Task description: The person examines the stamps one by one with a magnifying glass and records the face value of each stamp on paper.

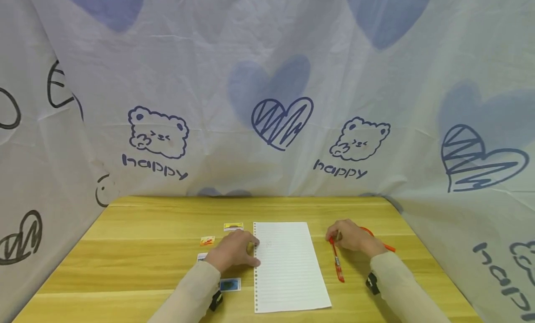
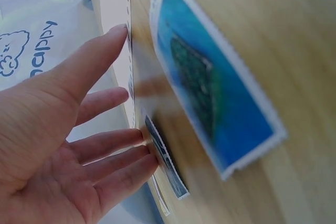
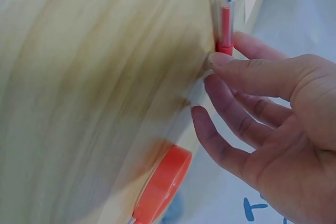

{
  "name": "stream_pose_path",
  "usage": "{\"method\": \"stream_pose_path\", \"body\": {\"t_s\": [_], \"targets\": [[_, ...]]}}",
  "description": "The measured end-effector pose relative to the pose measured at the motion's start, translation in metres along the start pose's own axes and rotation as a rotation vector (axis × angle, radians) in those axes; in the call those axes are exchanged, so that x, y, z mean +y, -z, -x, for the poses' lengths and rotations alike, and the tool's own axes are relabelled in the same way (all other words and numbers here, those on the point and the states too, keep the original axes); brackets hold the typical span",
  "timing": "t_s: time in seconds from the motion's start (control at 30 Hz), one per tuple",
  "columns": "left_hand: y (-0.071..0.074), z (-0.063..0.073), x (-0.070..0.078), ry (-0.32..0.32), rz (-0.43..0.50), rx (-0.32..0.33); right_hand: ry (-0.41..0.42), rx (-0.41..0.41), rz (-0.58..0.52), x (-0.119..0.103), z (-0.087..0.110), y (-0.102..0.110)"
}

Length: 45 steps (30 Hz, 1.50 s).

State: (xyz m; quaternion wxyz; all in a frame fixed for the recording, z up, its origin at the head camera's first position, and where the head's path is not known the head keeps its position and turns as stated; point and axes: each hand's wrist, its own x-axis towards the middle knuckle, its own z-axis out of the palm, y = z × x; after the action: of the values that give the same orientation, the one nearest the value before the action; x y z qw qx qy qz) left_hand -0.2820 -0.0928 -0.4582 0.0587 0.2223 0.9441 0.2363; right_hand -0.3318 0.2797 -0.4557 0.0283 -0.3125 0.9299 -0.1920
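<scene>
A lined sheet of paper [image 1: 288, 267] with punched holes down its left side lies on the table. My left hand [image 1: 235, 251] is at that holed edge, thumb and fingers spread, the thumb tip [image 2: 119, 32] right by the holes. Below this hand lies a blue postage stamp [image 2: 220, 87] with a dark green shape on it. Another stamp [image 2: 167, 158] sits close under the fingertips. To the right of the sheet, my right hand [image 1: 349, 234] pinches the far end of a red pen [image 1: 336, 262] between thumb and forefinger. Its other fingers are loosely bent.
A yellow stamp [image 1: 233, 227] and a small yellow-and-red stamp [image 1: 207, 240] lie left of the sheet. An orange-red thing with a curved rim [image 3: 165, 182] lies beside my right hand. A printed cloth [image 1: 217, 81] hangs behind the wooden table [image 1: 138, 248].
</scene>
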Motion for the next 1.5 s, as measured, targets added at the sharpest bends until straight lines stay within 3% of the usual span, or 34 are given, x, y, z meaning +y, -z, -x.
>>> {"method": "stream_pose_path", "body": {"t_s": [0.2, 0.37, 0.53, 0.73, 0.93, 1.13, 1.5], "targets": [[0.004, -0.002, -0.004, -0.039, -0.02, 0.02, -0.085, 0.026, -0.069, -0.002, 0.002, 0.003], [0.016, -0.002, -0.005, -0.051, -0.016, 0.056, -0.176, 0.05, -0.139, -0.005, 0.007, 0.012], [0.028, 0.005, -0.007, -0.018, 0.013, 0.089, -0.129, 0.086, -0.127, -0.005, 0.012, 0.022], [0.035, 0.014, -0.013, -0.025, 0.017, 0.116, -0.121, 0.119, -0.075, -0.001, 0.019, 0.026], [0.036, 0.023, -0.022, -0.053, 0.021, 0.111, -0.15, 0.132, -0.052, 0.003, 0.029, 0.029], [0.034, 0.03, -0.027, -0.04, 0.005, 0.108, -0.137, 0.157, -0.039, 0.006, 0.037, 0.032], [0.028, 0.041, -0.041, -0.04, 0.031, 0.106, -0.295, 0.216, 0.018, 0.014, 0.053, 0.033]]}}
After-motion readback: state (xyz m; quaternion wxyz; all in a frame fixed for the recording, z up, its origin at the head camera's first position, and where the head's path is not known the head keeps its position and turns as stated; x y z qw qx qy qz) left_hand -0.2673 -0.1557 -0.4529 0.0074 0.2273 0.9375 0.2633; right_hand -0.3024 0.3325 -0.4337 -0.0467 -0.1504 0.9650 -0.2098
